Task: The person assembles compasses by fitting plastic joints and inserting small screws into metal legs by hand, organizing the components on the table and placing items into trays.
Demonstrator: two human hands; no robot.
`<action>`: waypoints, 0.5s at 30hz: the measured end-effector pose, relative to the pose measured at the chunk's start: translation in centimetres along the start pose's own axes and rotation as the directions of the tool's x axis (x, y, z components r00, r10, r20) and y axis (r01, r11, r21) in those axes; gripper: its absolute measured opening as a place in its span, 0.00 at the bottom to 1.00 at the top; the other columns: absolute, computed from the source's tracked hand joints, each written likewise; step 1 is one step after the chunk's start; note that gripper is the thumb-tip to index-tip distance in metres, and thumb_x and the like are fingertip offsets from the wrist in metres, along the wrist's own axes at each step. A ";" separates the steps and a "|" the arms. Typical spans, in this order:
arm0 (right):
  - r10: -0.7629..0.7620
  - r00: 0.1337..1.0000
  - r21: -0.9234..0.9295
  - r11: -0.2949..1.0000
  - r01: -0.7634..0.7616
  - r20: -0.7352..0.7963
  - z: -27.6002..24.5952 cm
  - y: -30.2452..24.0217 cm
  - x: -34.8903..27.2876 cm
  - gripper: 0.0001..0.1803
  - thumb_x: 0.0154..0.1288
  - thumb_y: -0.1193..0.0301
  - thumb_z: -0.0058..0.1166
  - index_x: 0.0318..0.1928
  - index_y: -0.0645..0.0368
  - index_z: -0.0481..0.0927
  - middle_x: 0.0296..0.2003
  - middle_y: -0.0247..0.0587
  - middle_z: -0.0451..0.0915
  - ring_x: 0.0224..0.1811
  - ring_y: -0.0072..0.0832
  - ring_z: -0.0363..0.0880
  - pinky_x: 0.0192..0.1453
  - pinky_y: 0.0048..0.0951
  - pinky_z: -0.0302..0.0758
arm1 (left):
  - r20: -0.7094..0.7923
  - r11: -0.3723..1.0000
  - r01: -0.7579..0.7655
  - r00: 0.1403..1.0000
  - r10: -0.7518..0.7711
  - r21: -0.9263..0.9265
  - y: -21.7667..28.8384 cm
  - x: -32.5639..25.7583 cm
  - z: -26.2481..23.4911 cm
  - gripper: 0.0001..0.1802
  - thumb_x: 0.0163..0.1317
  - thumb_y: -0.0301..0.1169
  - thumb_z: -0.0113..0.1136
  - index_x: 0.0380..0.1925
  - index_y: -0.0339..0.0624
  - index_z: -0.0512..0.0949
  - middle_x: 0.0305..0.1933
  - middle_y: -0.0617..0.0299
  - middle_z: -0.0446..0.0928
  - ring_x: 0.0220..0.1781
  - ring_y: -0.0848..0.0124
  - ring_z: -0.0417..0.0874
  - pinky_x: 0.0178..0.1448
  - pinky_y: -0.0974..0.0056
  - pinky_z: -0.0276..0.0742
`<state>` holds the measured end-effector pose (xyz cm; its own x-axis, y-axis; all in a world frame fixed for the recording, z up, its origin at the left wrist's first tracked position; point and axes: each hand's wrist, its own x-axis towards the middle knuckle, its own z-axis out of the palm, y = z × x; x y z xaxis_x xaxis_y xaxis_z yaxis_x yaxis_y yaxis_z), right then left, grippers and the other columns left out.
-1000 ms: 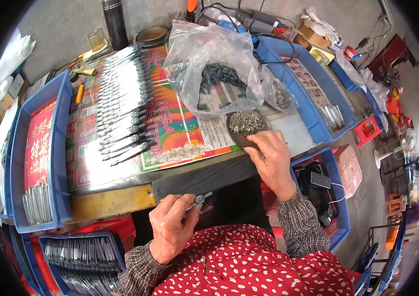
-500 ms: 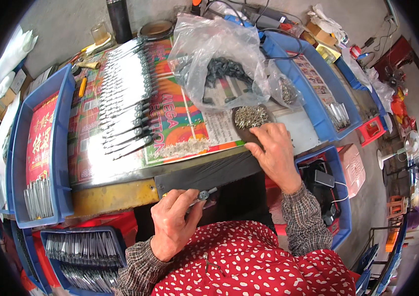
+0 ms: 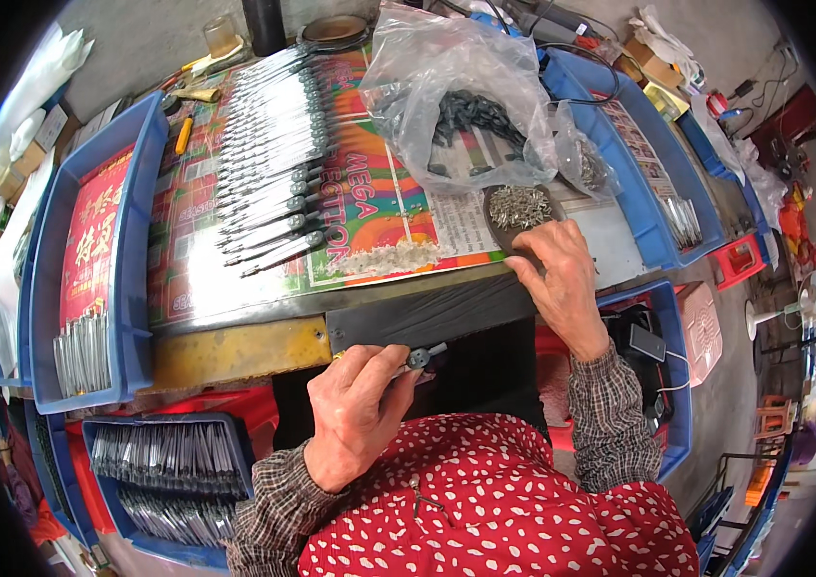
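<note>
My left hand point(image 3: 355, 409) is closed on a small dark grey part point(image 3: 417, 359) with a short stub pointing right, just off the front edge of the bench. Most of that part is hidden by the fingers. At the bench's front right, my right hand point(image 3: 566, 288) reaches over a dark shallow dish point(image 3: 502, 234) heaped with small metal screws point(image 3: 520, 206). Thumb and index finger are apart at the dish's near edge, while the other fingertips are partly hidden. Behind the dish lies a clear plastic bag point(image 3: 398, 106) holding dark grey parts point(image 3: 475, 115).
A row of slim silver pieces with dark ends point(image 3: 273, 144) covers the bench's left half. Blue trays point(image 3: 129, 279) stand at left and right point(image 3: 639, 207). Pale granules point(image 3: 384, 258) lie near the front edge. Below left, a blue bin point(image 3: 244, 452) holds many more slim pieces.
The whole view has shifted, so the bench appears farther right and higher. The left hand keeps its grip on the dark grey part, and the right hand stays at the dish.
</note>
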<state>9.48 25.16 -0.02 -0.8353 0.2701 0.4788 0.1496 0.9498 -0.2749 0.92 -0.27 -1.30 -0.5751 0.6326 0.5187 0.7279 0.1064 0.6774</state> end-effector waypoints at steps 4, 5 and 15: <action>0.030 0.999 0.054 0.998 -0.028 -0.023 0.2 -0.4 -0.1 0.08 0.52 0.76 0.63 0.32 0.62 0.78 0.31 0.41 0.76 0.39 0.40 0.70 0.46 0.39 0.68 | -0.008 1.000 -0.004 1.000 0.004 0.002 -0.1 -0.1 0.0 0.14 0.48 0.18 0.69 0.37 0.36 0.80 0.28 0.57 0.77 0.22 0.68 0.78 0.26 0.67 0.73; 0.042 0.998 0.080 0.996 -0.038 -0.044 0.3 -0.5 -0.1 0.07 0.52 0.77 0.63 0.31 0.61 0.77 0.30 0.40 0.75 0.38 0.40 0.70 0.45 0.38 0.68 | -0.006 1.000 -0.005 1.000 0.005 0.001 -0.1 -0.1 0.0 0.14 0.48 0.18 0.69 0.36 0.36 0.80 0.28 0.57 0.77 0.22 0.68 0.77 0.26 0.67 0.73; -0.041 0.998 0.428 0.902 0.060 -0.054 -0.2 -5.5 -1.7 0.10 0.50 0.83 0.62 0.33 0.61 0.77 0.28 0.38 0.78 0.32 0.35 0.75 0.35 0.33 0.71 | 0.080 0.998 0.053 0.996 -0.051 -0.031 0.1 -0.1 -0.2 0.14 0.48 0.19 0.69 0.36 0.36 0.80 0.27 0.57 0.76 0.21 0.67 0.77 0.26 0.65 0.72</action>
<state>10.22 19.51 0.87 -0.8111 0.2392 0.5338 -0.1419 0.8048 -0.5763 0.99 -0.51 -1.18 -0.5798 0.6855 0.4403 0.6842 0.1161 0.7200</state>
